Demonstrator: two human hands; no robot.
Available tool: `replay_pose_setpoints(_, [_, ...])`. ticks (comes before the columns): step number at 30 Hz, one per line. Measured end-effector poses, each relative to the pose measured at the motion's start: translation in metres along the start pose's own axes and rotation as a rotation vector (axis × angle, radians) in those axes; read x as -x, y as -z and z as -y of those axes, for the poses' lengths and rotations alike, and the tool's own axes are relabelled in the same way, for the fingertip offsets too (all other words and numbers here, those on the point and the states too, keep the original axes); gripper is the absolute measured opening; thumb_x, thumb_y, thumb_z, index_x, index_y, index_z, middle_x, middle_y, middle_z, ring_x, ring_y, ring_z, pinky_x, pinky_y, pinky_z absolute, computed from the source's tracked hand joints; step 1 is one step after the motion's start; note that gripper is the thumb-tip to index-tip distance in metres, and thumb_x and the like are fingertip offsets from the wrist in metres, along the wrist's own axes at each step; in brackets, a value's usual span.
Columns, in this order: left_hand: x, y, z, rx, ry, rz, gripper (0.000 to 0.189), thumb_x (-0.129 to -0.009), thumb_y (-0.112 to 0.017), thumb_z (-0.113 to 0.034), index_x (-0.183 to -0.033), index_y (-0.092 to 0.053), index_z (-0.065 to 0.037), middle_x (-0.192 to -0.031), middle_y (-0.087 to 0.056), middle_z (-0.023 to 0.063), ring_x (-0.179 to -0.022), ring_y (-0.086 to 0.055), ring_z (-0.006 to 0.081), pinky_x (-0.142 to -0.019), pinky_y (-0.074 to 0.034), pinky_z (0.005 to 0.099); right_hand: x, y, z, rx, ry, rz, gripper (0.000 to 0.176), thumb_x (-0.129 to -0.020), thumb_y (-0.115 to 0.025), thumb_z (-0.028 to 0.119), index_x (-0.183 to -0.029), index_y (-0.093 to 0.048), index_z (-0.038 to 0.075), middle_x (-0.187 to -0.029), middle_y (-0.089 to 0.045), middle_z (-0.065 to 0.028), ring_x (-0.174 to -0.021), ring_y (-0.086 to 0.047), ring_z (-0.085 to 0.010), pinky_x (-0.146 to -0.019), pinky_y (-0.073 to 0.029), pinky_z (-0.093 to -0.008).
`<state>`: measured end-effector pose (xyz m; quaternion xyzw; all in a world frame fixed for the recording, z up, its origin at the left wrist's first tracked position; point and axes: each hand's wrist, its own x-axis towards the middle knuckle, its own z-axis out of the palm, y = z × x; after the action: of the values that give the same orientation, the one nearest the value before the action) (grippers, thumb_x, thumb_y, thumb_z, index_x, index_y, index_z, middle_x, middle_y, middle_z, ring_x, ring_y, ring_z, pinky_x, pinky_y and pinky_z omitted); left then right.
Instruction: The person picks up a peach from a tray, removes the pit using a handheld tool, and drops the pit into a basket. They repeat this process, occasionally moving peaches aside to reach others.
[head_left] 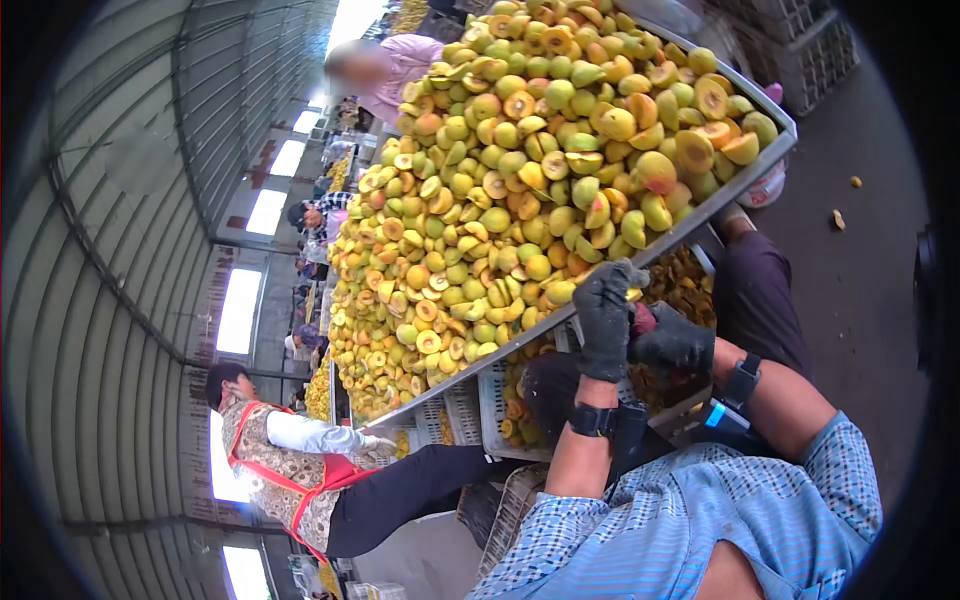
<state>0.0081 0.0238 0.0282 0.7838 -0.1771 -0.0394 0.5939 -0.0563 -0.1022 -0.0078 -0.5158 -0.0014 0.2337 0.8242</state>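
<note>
My left hand (605, 315), in a dark glove, is closed at the metal rim of a big tray (560, 318) heaped with yellow-green fruit (480, 215), many pieces halved. A bit of yellow fruit (633, 294) shows at its fingers. Right beside it, my right hand (675, 342), gloved too, has its fingers wrapped round a dark red object (643, 320) too small to identify. Both hands are above a container of brownish pieces (682, 290).
A person in a red-trimmed apron (290, 465) stands at the left; another in pink (395, 72) is across the tray. Plastic crates (492, 405) sit beneath the rim. More crates (815, 60) are stacked top right. Fruit scraps (838, 218) lie on the floor.
</note>
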Motion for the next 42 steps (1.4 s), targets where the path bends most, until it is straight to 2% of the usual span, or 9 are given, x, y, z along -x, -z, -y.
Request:
replay_pose_setpoints(6, [-0.005, -0.012, 0.004, -0.679, -0.590, -0.055, 0.034, -0.105, -0.059, -0.026, -0.086, -0.071, -0.001, -0.084, -0.073, 0.0058, -0.078, -0.068, 0.0163, -0.072, -0.053, 0.0300, -0.011, -0.004, -0.025, -0.069, 0.241, -0.141, 0.031, -0.082, -0.072, 0.003, -0.113, -0.070, 0.005, -0.092, -0.070, -0.0023, -0.077, -0.064, -0.0122, -0.067, -0.052, -0.0296])
replay_pose_setpoints(8, [-0.002, -0.004, 0.001, 0.250, 0.083, 0.085, 0.036, -0.106, -0.059, -0.028, -0.085, -0.070, -0.001, -0.083, -0.073, 0.0071, -0.076, -0.068, 0.0158, -0.071, -0.055, 0.0297, 0.003, -0.003, -0.015, -0.214, -0.051, 0.059, 0.041, -0.083, -0.068, -0.004, -0.123, -0.066, 0.004, -0.105, -0.070, -0.0024, -0.095, -0.066, -0.0143, -0.080, -0.053, -0.0304])
replay_pose_setpoints(19, [0.025, 0.028, -0.003, 0.275, -0.042, 0.149, 0.025, -0.102, -0.067, -0.022, -0.098, -0.073, 0.002, -0.080, -0.073, 0.0044, -0.074, -0.070, 0.0132, -0.071, -0.057, 0.0282, -0.037, -0.003, -0.043, 0.234, 0.501, 0.384, 0.048, -0.088, -0.070, 0.005, -0.135, -0.061, 0.005, -0.125, -0.067, -0.0043, -0.114, -0.060, -0.0152, -0.103, -0.047, -0.0312])
replay_pose_setpoints(21, [0.048, 0.045, -0.017, 0.266, 0.121, 0.021, 0.032, -0.103, -0.065, -0.028, -0.093, -0.071, 0.002, -0.082, -0.072, 0.0052, -0.074, -0.071, 0.0168, -0.076, -0.059, 0.0322, -0.037, -0.017, -0.049, 0.286, 0.662, 0.298, 0.026, -0.094, -0.067, 0.017, -0.115, -0.067, 0.003, -0.107, -0.069, -0.0044, -0.098, -0.060, -0.0168, -0.093, -0.050, -0.0315])
replay_pose_setpoints(24, [0.065, 0.091, -0.007, 0.516, 0.000, -0.378, 0.040, -0.104, -0.063, -0.036, -0.084, -0.067, -0.002, -0.082, -0.071, 0.0097, -0.075, -0.070, 0.0213, -0.077, -0.060, 0.0364, -0.029, -0.018, -0.069, 0.377, 0.375, 0.192, 0.027, -0.095, -0.064, 0.030, -0.090, -0.073, 0.006, -0.073, -0.069, -0.0030, -0.074, -0.066, -0.0212, -0.070, -0.051, -0.0386])
replay_pose_setpoints(28, [0.087, 0.212, 0.039, -0.245, -0.013, -0.507, 0.042, -0.107, -0.056, -0.033, -0.114, -0.069, 0.007, -0.105, -0.073, 0.0109, -0.096, -0.066, 0.0157, -0.087, -0.054, 0.0292, -0.012, -0.013, -0.032, 1.260, -0.056, -0.001, 0.035, -0.089, -0.061, 0.042, -0.099, -0.078, 0.013, -0.091, -0.073, -0.0195, -0.092, -0.071, -0.0387, -0.079, -0.054, -0.0484])
replay_pose_setpoints(35, [0.001, 0.190, 0.041, -0.365, 0.138, -0.097, 0.034, -0.101, -0.068, -0.023, -0.120, -0.068, 0.004, -0.109, -0.072, 0.0099, -0.098, -0.066, 0.0177, -0.088, -0.052, 0.0322, -0.049, -0.018, -0.048, 1.278, 0.011, 0.032, 0.023, -0.080, -0.069, 0.027, -0.096, -0.076, 0.012, -0.092, -0.074, -0.0163, -0.091, -0.071, -0.0375, -0.079, -0.056, -0.0445])
replay_pose_setpoints(39, [-0.042, 0.129, 0.088, -0.934, -0.101, 0.068, 0.030, -0.091, -0.078, -0.021, -0.109, -0.070, 0.001, -0.102, -0.072, 0.0122, -0.092, -0.068, 0.0230, -0.085, -0.054, 0.0350, -0.065, -0.013, -0.063, 0.836, 0.145, -0.161, 0.021, -0.078, -0.073, 0.022, -0.096, -0.075, 0.011, -0.091, -0.074, -0.0155, -0.087, -0.072, -0.0341, -0.076, -0.056, -0.0438])
replay_pose_setpoints(42, [-0.027, 0.124, 0.060, -0.436, -0.040, 0.031, 0.029, -0.084, -0.081, -0.009, -0.109, -0.068, -0.001, -0.108, -0.071, 0.0127, -0.100, -0.069, 0.0270, -0.091, -0.054, 0.0394, -0.067, -0.013, -0.051, 0.222, 0.209, -0.251, 0.023, -0.082, -0.074, 0.029, -0.093, -0.073, 0.008, -0.080, -0.071, -0.0116, -0.077, -0.071, -0.0250, -0.069, -0.056, -0.0380])
